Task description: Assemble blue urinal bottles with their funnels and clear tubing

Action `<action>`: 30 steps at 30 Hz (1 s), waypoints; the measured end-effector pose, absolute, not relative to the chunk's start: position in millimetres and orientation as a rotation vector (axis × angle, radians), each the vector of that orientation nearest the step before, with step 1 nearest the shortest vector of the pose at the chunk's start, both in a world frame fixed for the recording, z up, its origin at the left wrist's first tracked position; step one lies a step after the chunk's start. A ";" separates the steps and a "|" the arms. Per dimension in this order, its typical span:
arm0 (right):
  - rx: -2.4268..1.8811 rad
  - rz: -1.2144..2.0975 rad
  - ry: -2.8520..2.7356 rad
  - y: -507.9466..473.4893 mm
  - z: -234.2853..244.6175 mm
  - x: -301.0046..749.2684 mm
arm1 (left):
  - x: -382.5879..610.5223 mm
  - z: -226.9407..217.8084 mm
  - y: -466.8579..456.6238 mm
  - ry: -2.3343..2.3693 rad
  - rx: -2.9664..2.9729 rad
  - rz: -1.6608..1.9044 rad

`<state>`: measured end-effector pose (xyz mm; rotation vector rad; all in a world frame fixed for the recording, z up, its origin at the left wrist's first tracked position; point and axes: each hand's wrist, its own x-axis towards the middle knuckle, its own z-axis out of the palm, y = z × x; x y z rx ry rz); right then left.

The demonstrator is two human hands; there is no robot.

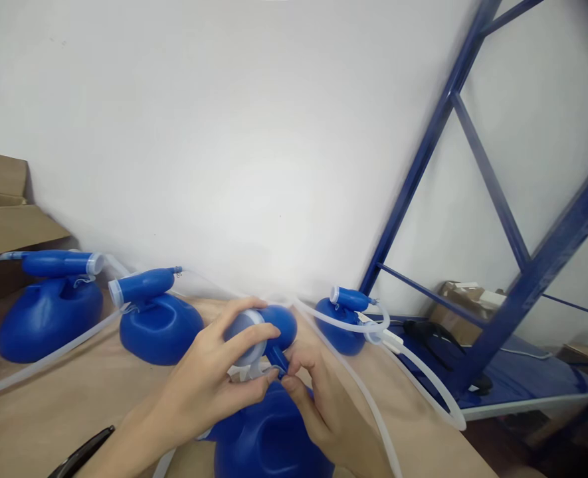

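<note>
My left hand [228, 365] is closed around a translucent round cap [254, 352] fitted on a blue plastic bottle piece [281, 325]. My right hand [318, 398] pinches with thumb and forefinger beside a narrow blue part [276, 358] below the cap, where a thin clear strap also hangs. What lies between its fingertips is too small to make out. Directly below both hands stands a blue plastic jug [274, 441] with a moulded hollow, partly hidden by them.
Two blue jugs [49, 322] [161, 328] topped with capped bottle pieces stand at left, another blue jug [341, 332] at right. White tubes [368, 392] cross the brown work surface [423, 431]. A cardboard box [14, 229] is far left; a blue metal rack [423, 146] rises at right.
</note>
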<state>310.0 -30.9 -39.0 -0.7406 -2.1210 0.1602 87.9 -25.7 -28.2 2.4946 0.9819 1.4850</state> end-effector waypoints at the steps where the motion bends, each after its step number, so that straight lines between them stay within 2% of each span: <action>1: -0.743 0.150 -2.134 -31.5 -39.1 311.1 | 87.9 -28.7 -25.3 0.974 2.492 1.499; 9: -0.645 -0.078 -2.083 -32.9 -41.7 305.2 | 89.4 -31.4 -25.6 0.929 2.558 1.625; 19: -0.535 -0.167 -2.033 -31.9 -42.6 299.4 | 86.1 -44.2 -14.4 0.776 2.833 1.779; 24: -0.514 -0.222 -2.021 -31.0 -45.1 296.9 | 88.1 -44.9 -12.5 0.742 2.757 1.877; 26: -0.496 -0.232 -2.013 -29.7 -44.4 296.2 | 85.1 -40.7 -15.6 0.744 2.725 1.822; 30: -0.491 -0.257 -1.982 -28.9 -36.6 301.4 | 74.2 -30.8 -26.9 0.829 2.594 1.474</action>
